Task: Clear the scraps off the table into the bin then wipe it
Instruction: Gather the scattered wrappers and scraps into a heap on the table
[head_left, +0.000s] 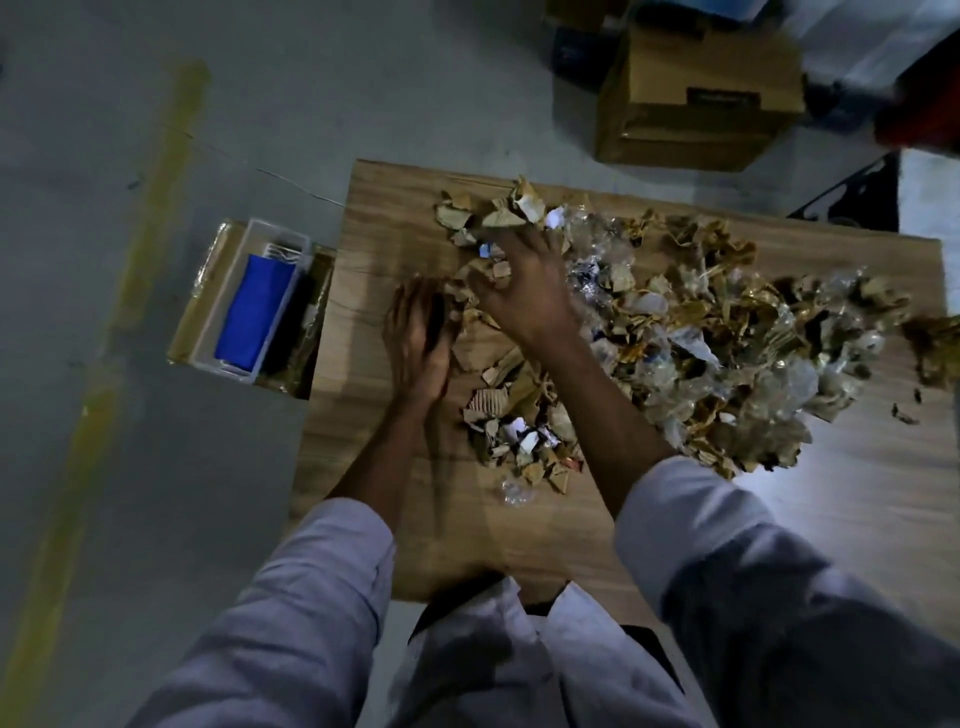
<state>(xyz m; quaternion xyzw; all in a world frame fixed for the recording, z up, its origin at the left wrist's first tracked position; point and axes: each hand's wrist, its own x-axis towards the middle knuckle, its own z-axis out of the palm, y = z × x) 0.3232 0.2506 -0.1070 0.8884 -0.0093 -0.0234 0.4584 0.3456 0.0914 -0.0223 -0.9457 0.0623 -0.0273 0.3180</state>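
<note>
Wooden counter (467, 530), dim light. My left hand (415, 338) stood on edge, fingers relaxed, touching the left side of the scraps (701, 332). My right hand (524, 283) lay spread wide, palm down on the heap. Floor, beside the counter's left edge: white tub (283, 231) holding a blue cloth (254, 306). Farther off, a cardboard box (696, 104).
</note>
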